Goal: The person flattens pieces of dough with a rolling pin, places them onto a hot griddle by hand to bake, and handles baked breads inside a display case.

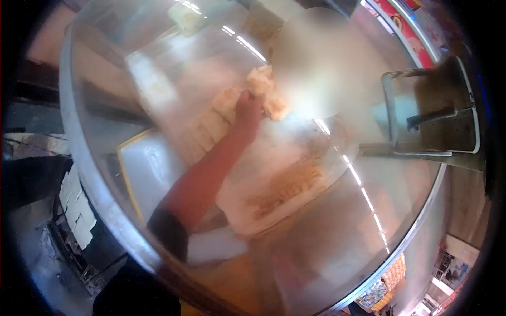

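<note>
My right hand (250, 107) is inside a case with curved clear panels, its fingers closed on a golden, puffy food piece (267, 94). The bare forearm comes from a dark sleeve at the lower left. Beside the hand, more golden pieces (208, 126) lie in a row on a pale surface. Nearer the bottom is a pale tray (237, 216) with brown crumbly food (290, 184) on it. Haze and reflections blur the fingertips and the food's edges. My left hand is not visible.
A metal rim (84, 152) curves round the left of the case. A white tray with a yellow edge (122, 166) lies left of the forearm. At the right stands a clear, metal-edged container (477, 118) with a dark handle. Packaged goods (392, 274) show at the lower right.
</note>
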Demonstrator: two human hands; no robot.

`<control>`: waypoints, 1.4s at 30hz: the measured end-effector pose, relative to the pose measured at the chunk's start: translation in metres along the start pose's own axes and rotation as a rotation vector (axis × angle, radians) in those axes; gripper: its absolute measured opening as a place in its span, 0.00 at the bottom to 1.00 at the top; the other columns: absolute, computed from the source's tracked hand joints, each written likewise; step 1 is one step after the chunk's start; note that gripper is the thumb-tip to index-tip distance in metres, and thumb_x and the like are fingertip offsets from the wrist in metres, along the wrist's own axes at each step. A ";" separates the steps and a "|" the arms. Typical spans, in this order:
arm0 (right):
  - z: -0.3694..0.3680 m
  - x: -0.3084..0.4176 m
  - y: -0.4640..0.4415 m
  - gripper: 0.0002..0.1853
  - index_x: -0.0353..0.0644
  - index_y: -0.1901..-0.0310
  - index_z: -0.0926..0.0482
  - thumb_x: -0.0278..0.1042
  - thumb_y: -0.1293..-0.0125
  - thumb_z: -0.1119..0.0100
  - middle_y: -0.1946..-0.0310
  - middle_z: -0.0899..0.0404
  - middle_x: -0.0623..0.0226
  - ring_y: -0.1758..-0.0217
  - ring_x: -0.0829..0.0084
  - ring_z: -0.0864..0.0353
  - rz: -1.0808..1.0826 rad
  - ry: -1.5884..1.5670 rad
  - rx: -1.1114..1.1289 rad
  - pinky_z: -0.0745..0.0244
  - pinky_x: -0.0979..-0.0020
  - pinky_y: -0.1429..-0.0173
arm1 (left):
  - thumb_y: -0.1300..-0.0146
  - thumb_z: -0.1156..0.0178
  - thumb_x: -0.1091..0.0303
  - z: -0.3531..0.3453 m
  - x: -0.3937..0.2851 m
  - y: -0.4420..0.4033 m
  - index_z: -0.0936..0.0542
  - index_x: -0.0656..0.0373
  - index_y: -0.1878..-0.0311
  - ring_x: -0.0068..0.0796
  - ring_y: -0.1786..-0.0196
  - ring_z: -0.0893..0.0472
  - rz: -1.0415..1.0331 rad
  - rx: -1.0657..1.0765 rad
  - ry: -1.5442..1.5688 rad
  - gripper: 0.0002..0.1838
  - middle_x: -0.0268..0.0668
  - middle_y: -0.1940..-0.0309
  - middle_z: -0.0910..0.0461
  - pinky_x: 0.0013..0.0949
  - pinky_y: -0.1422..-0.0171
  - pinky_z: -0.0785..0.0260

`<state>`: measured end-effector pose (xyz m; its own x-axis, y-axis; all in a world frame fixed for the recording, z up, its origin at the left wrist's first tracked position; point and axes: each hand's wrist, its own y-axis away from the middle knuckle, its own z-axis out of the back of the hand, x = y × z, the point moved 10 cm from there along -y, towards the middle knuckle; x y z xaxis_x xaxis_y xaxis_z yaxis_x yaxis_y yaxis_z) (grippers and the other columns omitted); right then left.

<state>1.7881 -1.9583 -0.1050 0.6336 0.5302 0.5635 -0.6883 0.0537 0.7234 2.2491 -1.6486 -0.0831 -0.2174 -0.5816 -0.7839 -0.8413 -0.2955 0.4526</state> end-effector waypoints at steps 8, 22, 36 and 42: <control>-0.113 0.175 0.020 0.32 0.35 0.30 0.30 0.32 0.33 0.32 0.29 0.33 0.36 0.27 0.44 0.30 0.587 0.108 0.294 0.34 0.51 0.25 | 0.23 0.45 0.62 0.234 -0.068 0.172 0.26 0.54 0.40 0.32 0.51 0.16 -0.055 -0.224 0.181 0.14 0.36 0.51 0.19 0.39 0.49 0.18; -0.136 0.399 -0.087 0.41 0.45 0.26 0.34 0.34 0.40 0.26 0.33 0.33 0.45 0.37 0.42 0.22 0.785 0.451 -0.381 0.20 0.50 0.40 | 0.25 0.39 0.64 0.304 -0.088 0.221 0.26 0.61 0.46 0.23 0.48 0.24 -0.152 -0.244 -0.153 0.13 0.34 0.50 0.22 0.32 0.38 0.29; -0.119 0.370 -0.126 0.45 0.40 0.20 0.47 0.15 0.37 0.39 0.43 0.29 0.56 0.51 0.67 0.23 0.138 -0.803 -0.158 0.23 0.66 0.51 | 0.25 0.40 0.64 0.271 -0.090 0.191 0.28 0.58 0.46 0.24 0.52 0.20 -0.160 -0.236 -0.138 0.12 0.33 0.52 0.21 0.32 0.46 0.24; -0.103 0.332 -0.206 0.43 0.41 0.18 0.53 0.17 0.31 0.43 0.37 0.32 0.56 0.46 0.64 0.26 0.297 -1.112 0.026 0.25 0.60 0.45 | 0.25 0.38 0.63 0.252 -0.055 0.152 0.29 0.55 0.35 0.30 0.46 0.19 0.009 -0.197 -0.020 0.20 0.36 0.47 0.20 0.36 0.38 0.25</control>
<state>2.1039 -1.7065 -0.1080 0.4176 -0.5214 0.7441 -0.8635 0.0273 0.5037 2.0085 -1.4707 -0.0779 -0.2359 -0.5705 -0.7867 -0.7266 -0.4340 0.5326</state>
